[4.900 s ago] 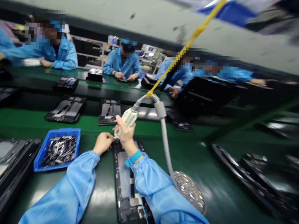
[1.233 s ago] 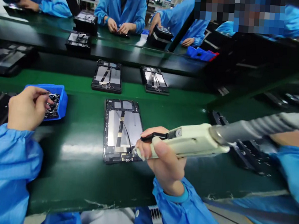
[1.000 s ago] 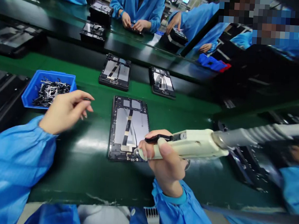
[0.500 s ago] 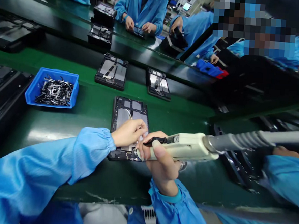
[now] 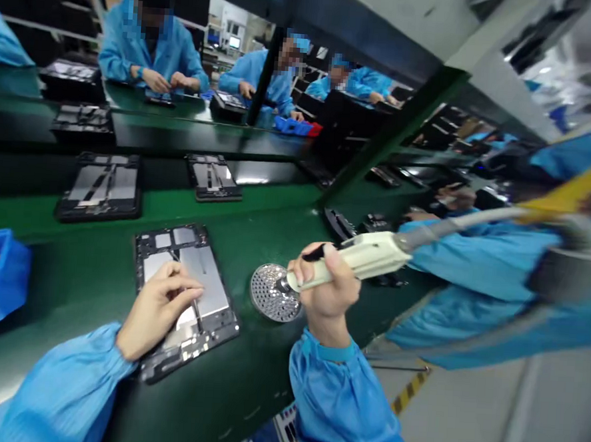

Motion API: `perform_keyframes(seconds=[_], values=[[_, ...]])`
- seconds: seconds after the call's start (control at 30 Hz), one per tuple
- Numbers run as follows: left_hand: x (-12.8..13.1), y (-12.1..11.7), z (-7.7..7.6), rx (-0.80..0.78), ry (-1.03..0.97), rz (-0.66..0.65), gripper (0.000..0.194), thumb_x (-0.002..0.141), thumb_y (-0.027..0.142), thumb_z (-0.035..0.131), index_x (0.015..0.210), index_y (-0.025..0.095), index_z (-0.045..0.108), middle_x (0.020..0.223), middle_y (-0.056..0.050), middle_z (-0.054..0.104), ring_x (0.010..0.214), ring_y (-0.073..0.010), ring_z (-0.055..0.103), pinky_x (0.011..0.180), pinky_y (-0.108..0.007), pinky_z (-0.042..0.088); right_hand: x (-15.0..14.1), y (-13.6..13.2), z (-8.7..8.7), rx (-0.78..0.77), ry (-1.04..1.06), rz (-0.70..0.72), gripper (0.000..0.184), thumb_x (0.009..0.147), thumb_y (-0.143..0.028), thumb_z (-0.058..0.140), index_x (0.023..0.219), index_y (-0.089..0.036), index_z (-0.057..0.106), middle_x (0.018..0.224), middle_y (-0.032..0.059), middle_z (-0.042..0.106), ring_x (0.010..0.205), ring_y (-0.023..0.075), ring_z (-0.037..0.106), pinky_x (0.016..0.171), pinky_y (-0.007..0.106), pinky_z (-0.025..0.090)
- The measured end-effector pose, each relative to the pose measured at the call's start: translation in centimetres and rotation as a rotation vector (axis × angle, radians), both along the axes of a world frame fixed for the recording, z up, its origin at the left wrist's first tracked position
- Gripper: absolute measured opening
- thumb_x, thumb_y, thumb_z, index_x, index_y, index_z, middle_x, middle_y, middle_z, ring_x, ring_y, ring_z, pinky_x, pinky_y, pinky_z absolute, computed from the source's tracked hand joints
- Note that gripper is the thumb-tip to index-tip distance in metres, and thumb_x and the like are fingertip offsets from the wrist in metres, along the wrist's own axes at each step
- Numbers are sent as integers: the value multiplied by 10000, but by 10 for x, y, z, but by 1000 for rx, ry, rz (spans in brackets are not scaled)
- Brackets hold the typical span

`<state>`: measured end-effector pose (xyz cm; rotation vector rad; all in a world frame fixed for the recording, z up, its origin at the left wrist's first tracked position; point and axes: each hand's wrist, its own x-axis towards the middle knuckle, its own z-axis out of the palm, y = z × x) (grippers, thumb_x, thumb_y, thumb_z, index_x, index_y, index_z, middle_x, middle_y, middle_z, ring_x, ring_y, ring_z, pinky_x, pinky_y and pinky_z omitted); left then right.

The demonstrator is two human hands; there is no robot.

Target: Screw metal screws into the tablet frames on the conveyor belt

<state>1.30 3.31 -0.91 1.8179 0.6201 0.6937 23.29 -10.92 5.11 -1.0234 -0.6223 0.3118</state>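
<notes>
My right hand (image 5: 329,283) grips a cream-coloured electric screwdriver (image 5: 373,256), its fingers wrapped round the body. The screwdriver's tip reaches the round metal screw plate (image 5: 265,299), which is full of small holes; whether a screw sits on the tip cannot be seen. On the bench, an opened tablet (image 5: 216,289) lies with its inside facing up. Above it, my left hand (image 5: 157,306) is closed, thumb and fingers pinched together. A narrow dark strip shows below the fingertips, but I cannot make out what they hold.
A blue bin (image 5: 14,277) of small metal parts stands at the left. Two more opened tablets, one (image 5: 105,186) nearer and one (image 5: 212,179) farther right, lie behind. A green post (image 5: 395,134) rises beyond. Co-workers in blue sit opposite and at the right.
My right hand has brought the screwdriver from the tablet to the screw plate on its right. The left hand stays over the tablet. The view has turned right.
</notes>
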Motion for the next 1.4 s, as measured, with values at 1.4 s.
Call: perform_keyframes(seconds=[1.4], values=[[-11, 119, -7, -225, 151, 533, 222, 689, 361, 818, 731, 149, 768, 719, -59, 735, 673, -173, 619, 682, -281, 487, -1, 9, 3, -165, 103, -53, 359, 620, -579, 858, 637, -233, 764, 370, -23, 463, 360, 147, 458, 404, 330, 446]])
